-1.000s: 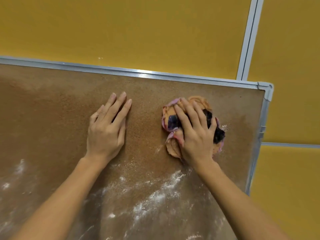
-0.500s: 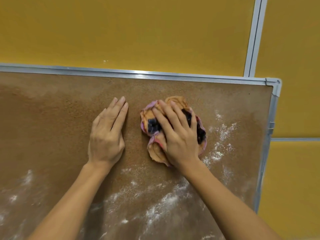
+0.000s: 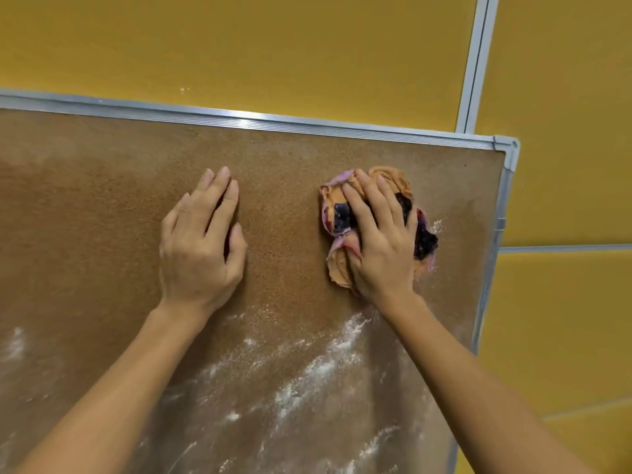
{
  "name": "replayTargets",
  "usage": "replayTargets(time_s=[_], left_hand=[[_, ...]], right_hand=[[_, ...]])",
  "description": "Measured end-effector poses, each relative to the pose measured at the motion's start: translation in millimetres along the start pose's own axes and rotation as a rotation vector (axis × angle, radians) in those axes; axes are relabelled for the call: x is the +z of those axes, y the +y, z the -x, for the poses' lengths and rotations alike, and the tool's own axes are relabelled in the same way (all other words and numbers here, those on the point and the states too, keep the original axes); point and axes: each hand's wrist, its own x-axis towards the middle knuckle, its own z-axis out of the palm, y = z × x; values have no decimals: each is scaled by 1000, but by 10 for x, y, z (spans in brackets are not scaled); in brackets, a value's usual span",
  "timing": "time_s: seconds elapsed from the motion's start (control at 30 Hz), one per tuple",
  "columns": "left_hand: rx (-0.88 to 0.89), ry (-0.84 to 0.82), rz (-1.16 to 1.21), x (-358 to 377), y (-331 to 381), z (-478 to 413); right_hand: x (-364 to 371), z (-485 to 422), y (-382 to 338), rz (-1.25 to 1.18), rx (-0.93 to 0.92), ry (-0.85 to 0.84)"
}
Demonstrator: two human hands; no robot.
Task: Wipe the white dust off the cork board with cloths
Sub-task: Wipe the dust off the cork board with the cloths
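Pressing down on the bunched-up cloth (image 3: 393, 179), my right grip (image 3: 383, 248) lies wide and flat on top of it, fingers spread. The cloth sits on the cork board (image 3: 102, 217), near its top right corner. My left grip (image 3: 200, 244) is wide too, flat on the board's bare middle, holding nothing. White dust (image 3: 321, 367) streaks the board's lower part, below both grips.

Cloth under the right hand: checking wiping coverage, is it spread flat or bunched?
Bunched: the cloth is a crumpled wad with folds poking out around the right hand pressing it.
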Motion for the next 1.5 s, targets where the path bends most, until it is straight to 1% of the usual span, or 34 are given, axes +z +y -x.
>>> replayTargets(time_s=[0.07, 0.1, 0.17, 0.2, 0.27, 0.33, 0.37, 0.43, 0.5, 0.53, 0.6, 0.67, 0.73, 0.77, 0.83, 0.9, 0.97, 1.0, 1.07, 1.13, 1.2, 1.27, 1.33, 1.4, 1.47, 1.5], left_hand=[[-17, 18, -13, 44, 61, 22], [-22, 28, -27, 65, 96, 25], [-30, 41, -61, 103, 182, 3], [-29, 42, -71, 120, 233, -9], [1, 46, -74, 148, 331, -42], [53, 27, -46, 185, 443, -84], [71, 7, -20, 208, 494, -109], [86, -32, 35, 264, 598, -159], [100, -54, 63, 338, 722, -192], [101, -56, 65, 374, 783, -199], [82, -36, 58, 453, 880, -211], [62, -27, 31, 525, 924, -194], [59, -28, -14, 569, 918, -162], [62, -24, -36, 578, 910, -152], [67, -13, -67, 585, 904, -143], [65, -6, -93, 589, 916, -142], [60, -7, -114, 601, 922, -135], [58, -7, -119, 597, 924, -128], [56, -8, -131, 606, 934, -129], [53, -8, -135, 596, 935, -135], [51, -6, -134, 591, 944, -130], [46, 6, -134, 597, 959, -129], [22, 16, -125, 612, 993, -133], [-9, 28, -106, 641, 1075, -140], [2, 29, -81, 710, 1205, -149], [16, 25, -72, 754, 1274, -156]], right_hand=[[89, -12, -205, -30, 74, 28], [123, 102, -317, -42, 59, 10], [107, 459, -419, -40, -70, -83], [56, 625, -362, -30, -145, -130], [-85, 746, -103, 10, -250, -182], [-191, 644, 180, 46, -288, -190], [-225, 537, 297, 48, -267, -177], [-245, 272, 418, 39, -156, -133], [-187, 107, 384, 40, -45, -75], [-145, 123, 320, 40, -18, -46], [-90, 357, 186, 29, -33, -26], [-119, 760, 168, 15, -123, -85], [-207, 1022, 326, 9, -181, -147], [-242, 1025, 448, 19, -181, -157], [-236, 852, 661, 46, -113, -98], [-194, 508, 792, 52, 27, -12], [-128, 213, 777, 47, 140, 47], [-108, 182, 708, 25, 151, 70], [-71, 408, 543, -51, 60, 49], [-97, 854, 454, -95, -111, -58], [-165, 1157, 605, -86, -221, -122], [-190, 1080, 870, -67, -248, -115], [-200, 791, 1064, -74, -176, -42], [-187, 452, 1151, -62, -20, 49], [-131, 269, 1076, -30, 112, 103], [-103, 285, 989, -17, 128, 110]])
